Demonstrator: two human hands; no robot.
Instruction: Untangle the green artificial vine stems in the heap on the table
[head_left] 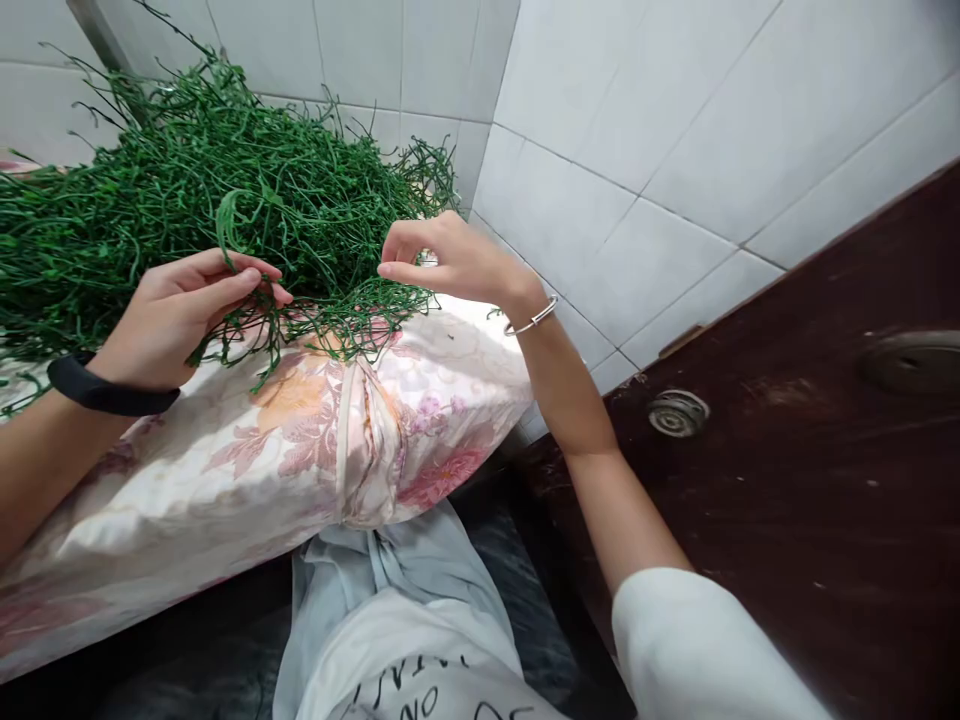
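A big heap of thin green stems (150, 190) lies on a floral cloth bundle (300, 440) in front of me. My left hand (184, 310), with a black band on its wrist, is closed round a few of the stems at the heap's near edge. My right hand (450, 262), with a silver bangle on the wrist, hovers at the heap's right side with thumb and fingers pinched together; what it holds is too small to make out.
White tiled walls (637, 150) meet in a corner behind the heap. A dark brown wooden door (825, 480) with round metal fittings stands at the right. My light trousers and white shirt fill the bottom middle.
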